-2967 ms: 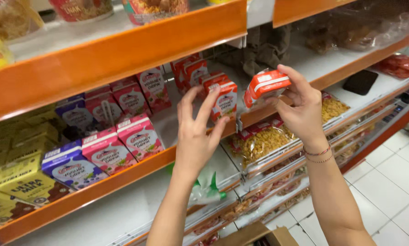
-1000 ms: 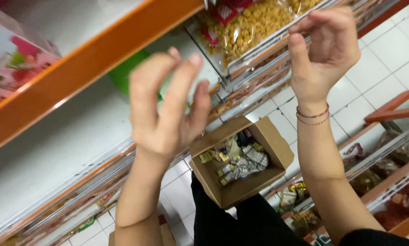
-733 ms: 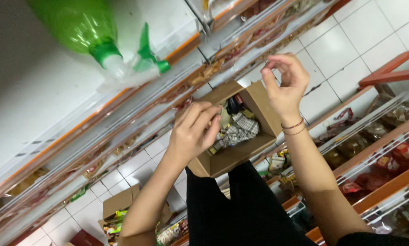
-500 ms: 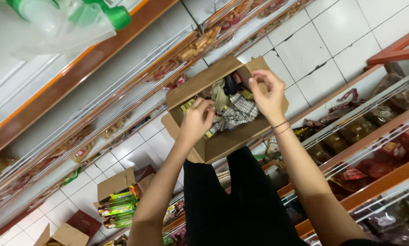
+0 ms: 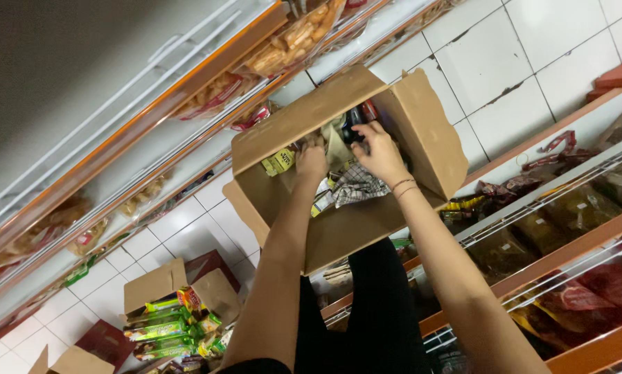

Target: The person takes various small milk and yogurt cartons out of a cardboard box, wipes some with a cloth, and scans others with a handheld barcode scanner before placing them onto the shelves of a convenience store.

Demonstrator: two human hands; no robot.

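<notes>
Two bare hands reach into an open cardboard box (image 5: 422, 131) in a shop aisle, seen from above.

Head view: the brown, matte box has its flaps folded out. Inside it, the left hand (image 5: 312, 161) sinks among yellow packets (image 5: 281, 161); its fingers are hidden, so I cannot tell their grip. Beside it, the right hand (image 5: 378, 151), fingers curled, touches a dark packet (image 5: 353, 126) above a checked packet (image 5: 356, 188); whether it grips is unclear. Left of the box, orange-edged shelves (image 5: 152, 118) hold glossy snack bags. Below the box, a smaller carton (image 5: 155, 285) of green and yellow packs sits on white floor tiles (image 5: 491, 69).
</notes>
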